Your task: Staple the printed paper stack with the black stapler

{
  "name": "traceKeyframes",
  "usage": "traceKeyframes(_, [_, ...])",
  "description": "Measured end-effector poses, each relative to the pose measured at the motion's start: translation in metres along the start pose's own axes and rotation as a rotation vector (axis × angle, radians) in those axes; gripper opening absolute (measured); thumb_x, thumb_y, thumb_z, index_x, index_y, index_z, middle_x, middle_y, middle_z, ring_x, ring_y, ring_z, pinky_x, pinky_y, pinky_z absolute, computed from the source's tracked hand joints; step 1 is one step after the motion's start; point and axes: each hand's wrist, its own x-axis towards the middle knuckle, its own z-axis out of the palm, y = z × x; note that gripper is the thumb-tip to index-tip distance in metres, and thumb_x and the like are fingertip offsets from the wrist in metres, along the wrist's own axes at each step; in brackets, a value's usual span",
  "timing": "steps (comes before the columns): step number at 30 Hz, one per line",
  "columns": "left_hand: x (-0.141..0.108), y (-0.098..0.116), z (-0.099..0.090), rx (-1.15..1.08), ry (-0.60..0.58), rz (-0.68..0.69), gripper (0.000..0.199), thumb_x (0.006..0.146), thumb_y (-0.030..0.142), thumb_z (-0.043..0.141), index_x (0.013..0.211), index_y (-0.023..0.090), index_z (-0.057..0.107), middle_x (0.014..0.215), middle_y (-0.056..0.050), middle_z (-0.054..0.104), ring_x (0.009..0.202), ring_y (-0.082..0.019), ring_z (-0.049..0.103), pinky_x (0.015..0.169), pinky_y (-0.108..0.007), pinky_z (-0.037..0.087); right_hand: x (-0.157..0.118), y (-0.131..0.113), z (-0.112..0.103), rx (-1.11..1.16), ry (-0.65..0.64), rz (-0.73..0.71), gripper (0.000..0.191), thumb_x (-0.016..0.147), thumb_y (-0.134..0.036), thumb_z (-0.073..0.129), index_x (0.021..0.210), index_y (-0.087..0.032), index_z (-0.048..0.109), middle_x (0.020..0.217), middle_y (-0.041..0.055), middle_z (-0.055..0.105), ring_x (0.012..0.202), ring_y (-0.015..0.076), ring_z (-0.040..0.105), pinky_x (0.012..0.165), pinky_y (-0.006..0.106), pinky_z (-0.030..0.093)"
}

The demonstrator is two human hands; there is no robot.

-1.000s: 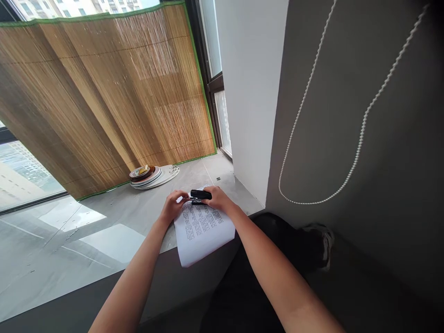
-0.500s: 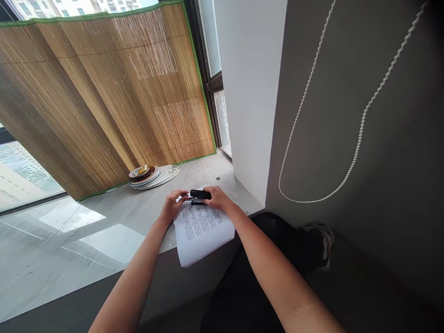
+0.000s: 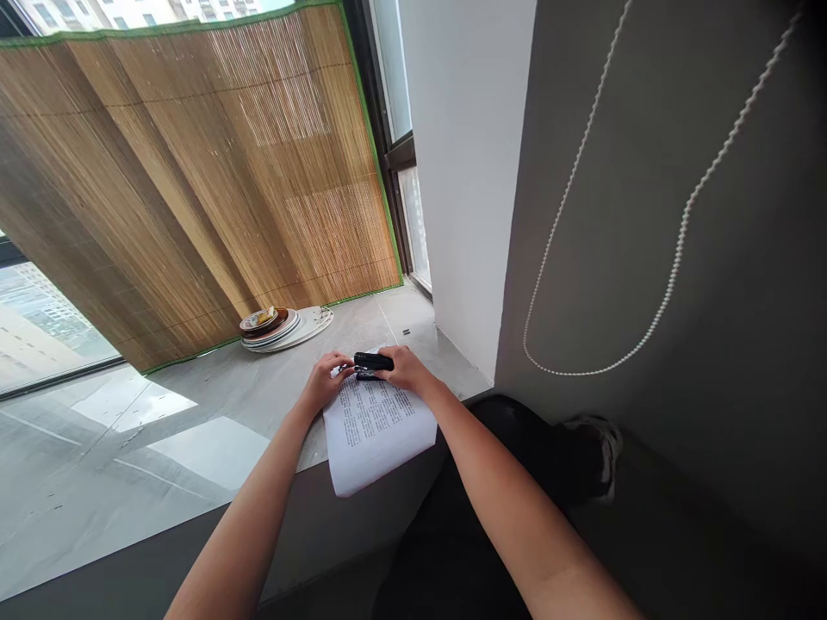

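A black stapler (image 3: 373, 362) lies over the far end of a printed paper (image 3: 381, 439), whose near end hangs past the edge of the sill. My right hand (image 3: 406, 370) is wrapped round the stapler's right end. My left hand (image 3: 326, 379) is at the stapler's left end, its fingers pressed together near the tip; what they hold is too small to make out.
A grey stone sill (image 3: 213, 379) carries stacked plates (image 3: 275, 330) at the back and small staples (image 3: 407, 331) beyond the stapler. A bamboo mat (image 3: 213, 172) covers the window. A beaded chain (image 3: 539, 284) hangs at the right.
The fingers of my left hand have shifted slightly at the stapler's left end. The beaded chain has swung a little to the right. My right hand still grips the stapler.
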Motion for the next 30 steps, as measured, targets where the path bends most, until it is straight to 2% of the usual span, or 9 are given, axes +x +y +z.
traceKeyframes(7, [-0.002, 0.003, -0.002, -0.068, 0.016, -0.050, 0.018, 0.089, 0.038, 0.075, 0.100, 0.024, 0.080, 0.097, -0.007, 0.079, 0.087, -0.023, 0.071, 0.079, -0.036, 0.054, 0.002, 0.001, -0.001, 0.021, 0.005, 0.034, 0.016, 0.076, -0.024, 0.084, 0.090, -0.020, 0.077, 0.088, 0.0007, 0.074, 0.083, 0.0168, 0.063, 0.073, 0.024, 0.041])
traceKeyframes(12, [-0.004, 0.003, -0.003, -0.104, 0.045, 0.055, 0.017, 0.091, 0.040, 0.077, 0.092, 0.024, 0.081, 0.097, -0.008, 0.079, 0.091, -0.024, 0.073, 0.086, -0.038, 0.056, 0.003, -0.001, -0.004, 0.039, 0.015, 0.066, 0.016, 0.075, -0.024, 0.085, 0.088, -0.019, 0.078, 0.085, 0.0003, 0.074, 0.080, 0.0155, 0.062, 0.071, 0.023, 0.040])
traceKeyframes(15, [-0.004, 0.004, -0.004, -0.109, 0.081, 0.088, 0.018, 0.091, 0.042, 0.077, 0.092, 0.024, 0.082, 0.096, -0.008, 0.079, 0.089, -0.024, 0.074, 0.085, -0.038, 0.057, 0.004, -0.001, -0.005, 0.076, 0.017, 0.090, 0.016, 0.074, -0.025, 0.085, 0.087, -0.018, 0.078, 0.079, -0.0013, 0.071, 0.076, 0.0141, 0.060, 0.069, 0.023, 0.039])
traceKeyframes(20, [-0.003, 0.008, -0.006, -0.100, 0.081, 0.078, 0.021, 0.090, 0.045, 0.079, 0.091, 0.025, 0.083, 0.093, -0.009, 0.079, 0.086, -0.024, 0.074, 0.082, -0.039, 0.059, 0.004, -0.001, -0.007, 0.119, 0.017, 0.092, 0.015, 0.072, -0.024, 0.084, 0.084, -0.018, 0.078, 0.076, -0.0021, 0.069, 0.075, 0.0136, 0.059, 0.069, 0.023, 0.038])
traceKeyframes(26, [-0.003, 0.013, -0.012, -0.153, 0.127, 0.069, 0.019, 0.096, 0.040, 0.071, 0.105, 0.027, 0.083, 0.109, -0.009, 0.080, 0.102, -0.026, 0.075, 0.094, -0.043, 0.060, 0.003, 0.000, -0.019, 0.232, 0.083, 0.141, 0.015, 0.070, -0.029, 0.082, 0.078, -0.017, 0.076, 0.069, -0.0037, 0.063, 0.071, 0.0137, 0.057, 0.066, 0.023, 0.038])
traceKeyframes(30, [-0.007, 0.014, -0.016, -0.236, 0.094, 0.043, 0.018, 0.096, 0.038, 0.072, 0.101, 0.026, 0.083, 0.107, -0.008, 0.081, 0.101, -0.027, 0.077, 0.093, -0.043, 0.061, -0.001, 0.002, -0.027, 0.308, 0.060, 0.134, 0.018, 0.069, -0.032, 0.081, 0.080, -0.017, 0.078, 0.069, -0.0037, 0.062, 0.072, 0.0144, 0.057, 0.065, 0.024, 0.038])
